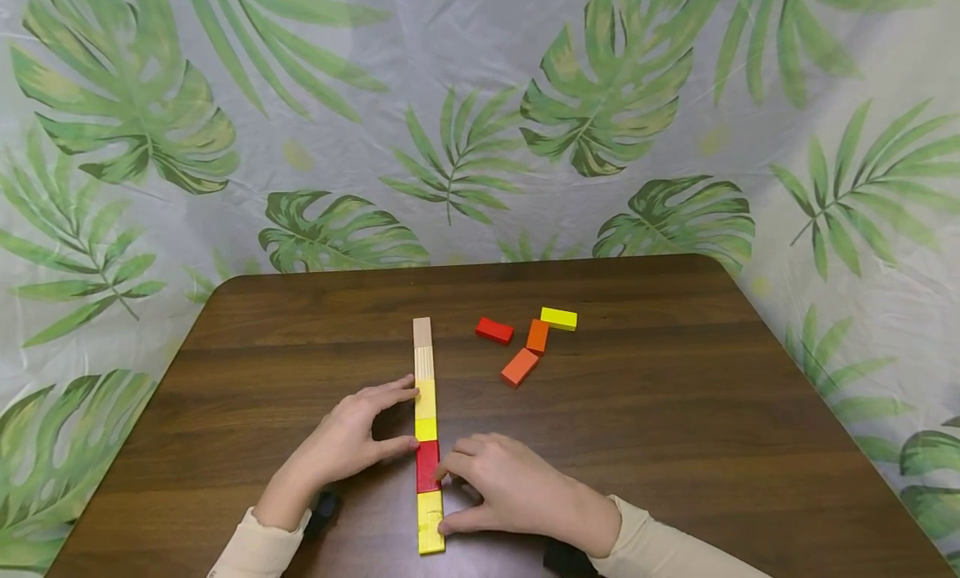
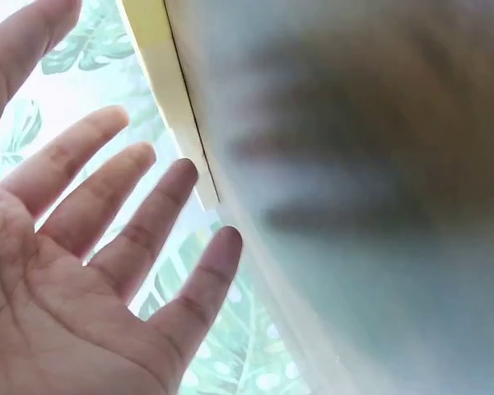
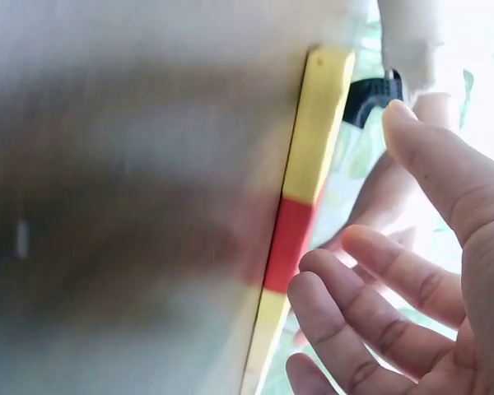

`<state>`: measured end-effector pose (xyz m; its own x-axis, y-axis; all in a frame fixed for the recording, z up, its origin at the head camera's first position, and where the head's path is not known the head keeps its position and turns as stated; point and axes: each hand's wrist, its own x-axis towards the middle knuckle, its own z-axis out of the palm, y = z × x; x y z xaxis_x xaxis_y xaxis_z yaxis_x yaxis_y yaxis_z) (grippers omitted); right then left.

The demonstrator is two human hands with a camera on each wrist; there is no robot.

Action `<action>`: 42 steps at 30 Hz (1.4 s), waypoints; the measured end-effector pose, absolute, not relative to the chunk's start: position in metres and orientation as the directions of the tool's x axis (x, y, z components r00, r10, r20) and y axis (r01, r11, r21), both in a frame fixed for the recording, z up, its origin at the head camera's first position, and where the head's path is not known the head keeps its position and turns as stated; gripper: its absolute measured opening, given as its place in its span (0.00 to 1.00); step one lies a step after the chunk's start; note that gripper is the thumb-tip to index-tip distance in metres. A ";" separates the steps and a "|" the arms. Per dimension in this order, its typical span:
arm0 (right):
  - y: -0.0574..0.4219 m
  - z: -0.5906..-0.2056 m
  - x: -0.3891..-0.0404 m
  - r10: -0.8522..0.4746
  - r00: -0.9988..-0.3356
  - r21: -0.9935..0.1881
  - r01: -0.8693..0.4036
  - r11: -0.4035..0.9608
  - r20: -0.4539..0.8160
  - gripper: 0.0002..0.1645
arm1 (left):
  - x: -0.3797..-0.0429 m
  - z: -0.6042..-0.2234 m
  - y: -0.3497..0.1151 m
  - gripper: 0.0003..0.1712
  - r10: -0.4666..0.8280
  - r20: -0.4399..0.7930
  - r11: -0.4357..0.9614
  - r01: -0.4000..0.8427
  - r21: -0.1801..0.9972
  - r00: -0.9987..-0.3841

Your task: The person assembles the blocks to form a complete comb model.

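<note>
A straight row of wooden blocks runs away from me across the table, end to end. From the far end come a pinkish-beige block [image 1: 422, 332], a plain striped wood block [image 1: 424, 364], a yellow block [image 1: 425, 399], a brighter yellow block [image 1: 426, 429], a red block [image 1: 427, 465] and yellow at the near end [image 1: 431, 524]. My left hand [image 1: 348, 432] lies along the left side, thumb and fingertips at the row's edge, fingers spread. On the right side my right hand [image 1: 517, 490] has its fingertips by the red block and its thumb at the near yellow; its fingers are loosely bent.
Right of the row's far half lie a loose red block [image 1: 495, 330], two orange blocks, one nearer [image 1: 520, 367] and one farther [image 1: 537, 336], and a yellow block [image 1: 558, 319]. The brown table [image 1: 675, 378] ends at a leaf-patterned cloth [image 1: 480, 103].
</note>
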<state>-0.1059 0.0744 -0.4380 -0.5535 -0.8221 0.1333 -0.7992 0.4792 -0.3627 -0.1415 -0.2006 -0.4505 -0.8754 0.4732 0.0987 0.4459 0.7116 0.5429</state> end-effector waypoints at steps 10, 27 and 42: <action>0.092 -0.429 -0.146 -0.747 -0.635 -0.321 -0.762 0.563 0.197 0.21 | -0.174 -0.433 -0.210 0.33 0.424 0.216 0.714 0.471 0.518 -0.880; 0.128 -0.421 -0.222 -0.569 -0.814 -0.411 -0.562 0.718 0.119 0.22 | -0.251 -0.428 -0.209 0.30 0.285 0.046 0.665 0.232 0.710 -0.957; 0.138 -0.423 -0.270 -0.509 -0.861 -0.459 -0.453 0.764 0.000 0.23 | -0.282 -0.449 -0.209 0.38 0.254 -0.138 0.611 0.048 0.790 -0.957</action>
<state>-0.2701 0.1377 -0.4234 -0.8606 -0.5093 0.0005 -0.4527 0.7645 -0.4589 -0.2815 -0.2086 -0.4492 -0.9574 0.2537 -0.1379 0.0480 0.6107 0.7904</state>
